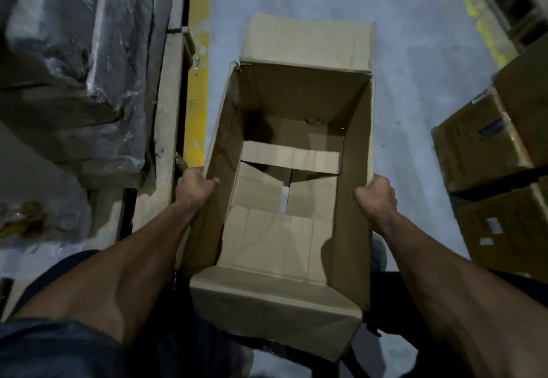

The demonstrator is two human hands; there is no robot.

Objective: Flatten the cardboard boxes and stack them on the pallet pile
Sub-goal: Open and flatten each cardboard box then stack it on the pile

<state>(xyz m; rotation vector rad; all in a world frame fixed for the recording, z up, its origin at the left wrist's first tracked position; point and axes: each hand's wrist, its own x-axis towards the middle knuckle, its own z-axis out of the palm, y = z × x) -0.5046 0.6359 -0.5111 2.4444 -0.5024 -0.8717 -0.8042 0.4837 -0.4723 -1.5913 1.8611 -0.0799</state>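
An open box (296,152) is being held upright over the grey floor (415,81), in the middle of the view and in front of the person's legs. Its left wall is being gripped at the top edge by the left hand (194,189), the thumb hooked over the rim to the inside and the other fingers curled down the outside. Its right wall is being gripped the same way by the right hand (378,196), which is closed tightly on the edge with the knuckles turned up. The box's top flaps are being left spread, one pointing away from the person and one hanging toward them. Inside, the bottom flaps are being seen partly folded and out of line, with a narrow bright gap showing between them. A pallet (169,128) loaded with dark goods under plastic wrap (77,60) is being passed on the left, just beside the box, and a yellow line (197,87) is being shown on the floor between the two. Closed cartons (489,152) are being kept stacked at the right, well apart from the box.
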